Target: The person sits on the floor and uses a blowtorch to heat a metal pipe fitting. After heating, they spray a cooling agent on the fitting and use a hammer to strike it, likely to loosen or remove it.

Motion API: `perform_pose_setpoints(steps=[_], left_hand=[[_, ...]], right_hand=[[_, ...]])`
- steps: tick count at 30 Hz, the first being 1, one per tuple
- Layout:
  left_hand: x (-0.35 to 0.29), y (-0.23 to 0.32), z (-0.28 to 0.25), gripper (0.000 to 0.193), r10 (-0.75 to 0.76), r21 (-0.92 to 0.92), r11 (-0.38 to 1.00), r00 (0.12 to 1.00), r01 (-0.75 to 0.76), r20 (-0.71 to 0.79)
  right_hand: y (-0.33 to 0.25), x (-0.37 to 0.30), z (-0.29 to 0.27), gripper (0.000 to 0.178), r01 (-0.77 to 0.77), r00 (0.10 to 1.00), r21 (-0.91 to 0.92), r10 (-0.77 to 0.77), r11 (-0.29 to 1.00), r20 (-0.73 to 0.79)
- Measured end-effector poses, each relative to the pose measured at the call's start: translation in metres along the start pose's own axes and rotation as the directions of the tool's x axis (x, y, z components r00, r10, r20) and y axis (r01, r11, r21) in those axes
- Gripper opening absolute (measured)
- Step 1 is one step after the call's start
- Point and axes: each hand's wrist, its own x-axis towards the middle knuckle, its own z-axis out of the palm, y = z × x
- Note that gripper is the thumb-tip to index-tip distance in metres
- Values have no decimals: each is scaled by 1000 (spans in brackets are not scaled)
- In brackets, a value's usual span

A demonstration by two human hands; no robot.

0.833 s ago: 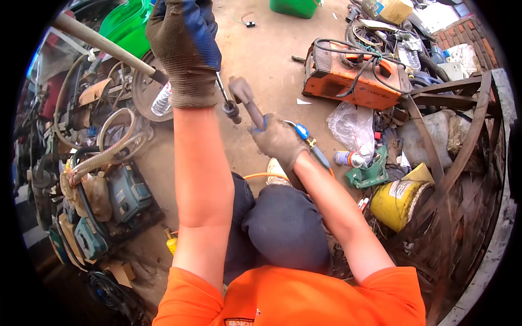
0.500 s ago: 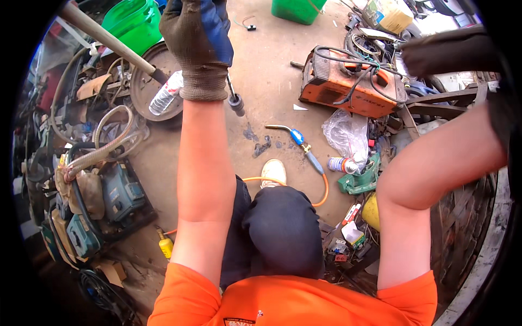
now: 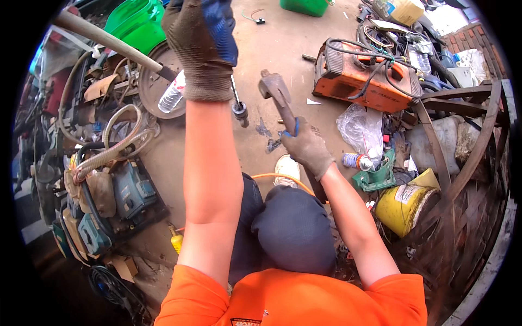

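My left hand, in a brown and blue work glove, is raised at the top and closed. A thin metal rod with a dark cylindrical end shows beside its wrist and appears to be in its grip; the upper part is hidden. My right hand, gloved too, is wrapped round the shaft of a worn hammer. The hammer's rusty head points up and left, over the floor by the rod's end. A blue-handled torch is mostly covered by my right hand and forearm; its orange hose curves over my shoe.
An orange welding machine with coiled cables stands at right. Below it lie a clear plastic bag, a spray can and a yellow bucket. At left are a wooden pole, a water bottle, a ribbed hose and blue-grey machines.
My right arm has swung down and inward from the upper right, bringing the hammer into plain view over the middle. My left hand has stayed nearly in place. The view has shifted slightly.
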Motion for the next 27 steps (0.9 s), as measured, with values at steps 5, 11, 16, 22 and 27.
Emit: perform_pose_setpoints(steps=[5, 11, 16, 22, 27], left_hand=[[-7, 12, 2, 47, -1, 51, 999, 1000, 1, 1], [-5, 20, 6, 45, 74, 70, 995, 997, -72, -26], [-1, 13, -13, 41, 113, 42, 993, 989, -110, -92], [-2, 21, 14, 43, 93, -1, 996, 990, -94, -101], [1, -17, -16, 48, 198, 77, 978, 979, -193, -56]], right_hand=[[-10, 7, 32, 39, -1, 998, -22, 3, 1000, 70], [-44, 19, -29, 42, -57, 998, 67, 58, 996, -16], [-110, -13, -203, 38, 521, 681, 199, -263, 830, -683], [-61, 0, -162, 40, 533, 625, 90, -320, 841, -712], [15, 19, 12, 42, 95, 988, -29, -97, 995, -117]])
